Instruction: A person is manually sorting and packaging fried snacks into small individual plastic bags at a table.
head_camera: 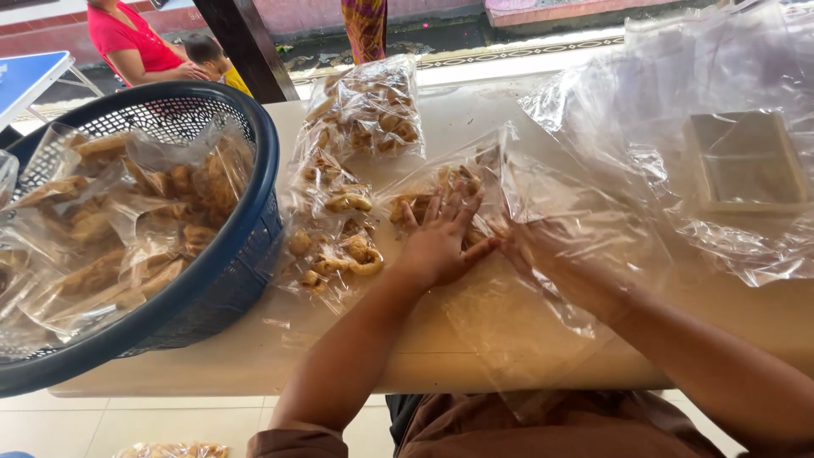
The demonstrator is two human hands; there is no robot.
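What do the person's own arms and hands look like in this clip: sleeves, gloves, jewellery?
Both hands are bare: the left hand shows no glove, ring or watch. The right hand is blurred behind clear plastic, so details there are hard to tell. Forearms are uncovered; short brown sleeves of a brown garment appear at the bottom edge.

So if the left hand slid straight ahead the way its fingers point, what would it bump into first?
The left hand already lies flat on a clear bag of fried snacks, fingers pointing away and slightly right. Sliding on, it would likely push that bag first, then meet the loose clear plastic sheet. Depth is hard to judge.
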